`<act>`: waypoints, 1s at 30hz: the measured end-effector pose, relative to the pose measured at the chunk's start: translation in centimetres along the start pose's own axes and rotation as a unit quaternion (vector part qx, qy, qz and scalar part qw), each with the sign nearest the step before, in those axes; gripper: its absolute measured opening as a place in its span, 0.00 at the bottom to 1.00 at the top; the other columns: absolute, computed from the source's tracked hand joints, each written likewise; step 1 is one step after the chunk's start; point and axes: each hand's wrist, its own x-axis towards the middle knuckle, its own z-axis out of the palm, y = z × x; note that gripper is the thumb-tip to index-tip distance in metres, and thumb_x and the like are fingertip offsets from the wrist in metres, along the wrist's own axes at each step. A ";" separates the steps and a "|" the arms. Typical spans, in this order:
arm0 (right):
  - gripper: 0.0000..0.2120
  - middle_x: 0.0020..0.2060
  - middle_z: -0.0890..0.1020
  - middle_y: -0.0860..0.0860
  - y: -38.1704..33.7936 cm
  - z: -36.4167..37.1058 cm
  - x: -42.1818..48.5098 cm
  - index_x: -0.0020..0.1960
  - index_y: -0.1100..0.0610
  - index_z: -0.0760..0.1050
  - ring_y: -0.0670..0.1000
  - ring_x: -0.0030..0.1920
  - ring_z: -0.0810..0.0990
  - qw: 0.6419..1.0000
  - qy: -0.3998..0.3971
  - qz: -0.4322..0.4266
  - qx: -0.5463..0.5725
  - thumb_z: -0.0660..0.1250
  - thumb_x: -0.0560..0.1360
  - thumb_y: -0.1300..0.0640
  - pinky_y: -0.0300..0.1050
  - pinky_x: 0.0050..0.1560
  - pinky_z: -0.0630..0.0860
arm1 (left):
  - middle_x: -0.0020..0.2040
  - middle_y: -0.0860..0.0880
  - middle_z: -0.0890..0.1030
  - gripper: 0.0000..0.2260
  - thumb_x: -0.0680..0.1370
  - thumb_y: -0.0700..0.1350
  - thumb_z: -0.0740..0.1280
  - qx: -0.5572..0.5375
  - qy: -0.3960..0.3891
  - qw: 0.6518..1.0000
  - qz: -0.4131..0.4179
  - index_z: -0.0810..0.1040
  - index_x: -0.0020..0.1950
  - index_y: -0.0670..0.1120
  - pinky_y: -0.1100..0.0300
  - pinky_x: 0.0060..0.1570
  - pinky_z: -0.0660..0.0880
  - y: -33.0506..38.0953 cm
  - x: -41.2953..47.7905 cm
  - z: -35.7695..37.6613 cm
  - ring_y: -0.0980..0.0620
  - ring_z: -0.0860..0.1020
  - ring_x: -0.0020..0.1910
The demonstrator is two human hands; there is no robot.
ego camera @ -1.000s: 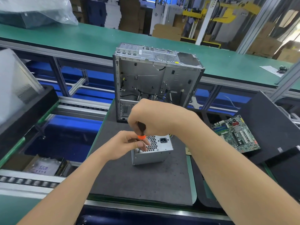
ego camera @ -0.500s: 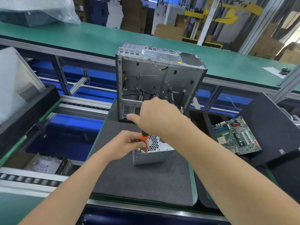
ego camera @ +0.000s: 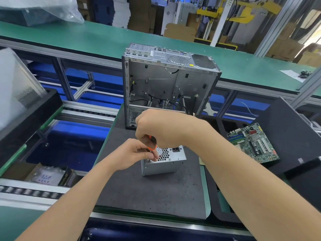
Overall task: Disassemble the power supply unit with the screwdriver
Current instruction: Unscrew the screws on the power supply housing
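frame centre: right hand (ego camera: pixel 156 126) curled round screwdriver (ego camera: pixel 152 145) handle; left hand (ego camera: pixel 137 153) pinches its shaft above power supply (ego camera: pixel 165 162).

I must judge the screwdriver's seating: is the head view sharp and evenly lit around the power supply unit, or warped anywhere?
Head view centre: sharp, evenly lit, no glare on the power supply unit; head view there: fingers of the left hand hide most of the screwdriver shaft; head view edges: wide-lens bowing, the plastic-wrapped item at far left blurred.
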 end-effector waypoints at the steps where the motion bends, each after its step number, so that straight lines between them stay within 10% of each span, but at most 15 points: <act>1: 0.12 0.44 0.82 0.50 0.2 0.1 0.0 0.38 0.51 0.78 0.52 0.48 0.79 1.000 0.002 -0.002 0.005 0.68 0.67 0.68 0.49 0.47 0.79 | 0.48 0.46 0.89 0.08 0.81 0.35 0.71 0.005 -0.001 1.000 0.002 0.88 0.50 0.45 0.64 0.55 0.79 0.0 0.0 0.0 0.48 0.87 0.52; 5: 0.03 0.43 0.77 0.47 0.6 0.4 -0.9 0.45 0.51 0.77 0.49 0.45 0.74 0.997 0.051 0.041 0.051 0.70 0.73 0.52 0.45 0.38 0.74 | 0.48 0.49 0.89 0.08 0.81 0.37 0.72 0.031 0.006 0.999 0.008 0.88 0.48 0.48 0.66 0.55 0.78 0.3 0.0 0.1 0.51 0.87 0.51; 9: 0.32 0.33 0.71 0.49 -0.3 1.2 -0.4 0.35 0.55 0.68 0.51 0.29 0.71 0.954 0.158 0.253 0.028 0.60 0.75 0.26 0.42 0.28 0.60 | 0.48 0.49 0.89 0.09 0.81 0.38 0.73 0.028 0.012 1.000 0.005 0.89 0.47 0.50 0.65 0.57 0.78 0.2 0.0 0.3 0.51 0.87 0.51; 13: 0.25 0.33 0.68 0.51 -0.4 1.6 0.2 0.35 0.56 0.63 0.53 0.30 0.71 0.945 0.121 0.282 0.110 0.64 0.80 0.39 0.41 0.27 0.61 | 0.48 0.48 0.89 0.11 0.81 0.39 0.73 0.028 0.012 1.000 0.006 0.88 0.47 0.55 0.61 0.59 0.80 0.2 0.0 0.4 0.50 0.87 0.52; 22: 0.10 0.35 0.80 0.45 0.6 0.1 -0.2 0.38 0.52 0.81 0.48 0.37 0.78 0.998 0.022 0.033 0.045 0.70 0.67 0.67 0.42 0.35 0.75 | 0.48 0.47 0.89 0.08 0.80 0.39 0.74 0.018 0.017 1.000 0.008 0.89 0.50 0.51 0.62 0.56 0.80 0.0 0.0 0.1 0.49 0.87 0.51; 26: 0.07 0.39 0.80 0.47 0.2 0.5 0.4 0.41 0.52 0.80 0.50 0.46 0.79 0.999 0.019 0.000 0.034 0.70 0.69 0.64 0.50 0.46 0.79 | 0.48 0.49 0.89 0.10 0.79 0.38 0.74 0.034 0.021 0.999 0.007 0.89 0.46 0.53 0.64 0.57 0.79 0.1 -0.1 0.2 0.51 0.87 0.52; 30: 0.15 0.37 0.71 0.47 -0.2 1.2 -0.4 0.37 0.50 0.71 0.51 0.37 0.73 0.985 0.130 0.107 0.036 0.68 0.73 0.41 0.44 0.30 0.65 | 0.47 0.51 0.89 0.10 0.79 0.38 0.75 0.042 0.022 0.999 0.009 0.88 0.45 0.54 0.69 0.54 0.77 0.3 -0.1 0.3 0.54 0.86 0.50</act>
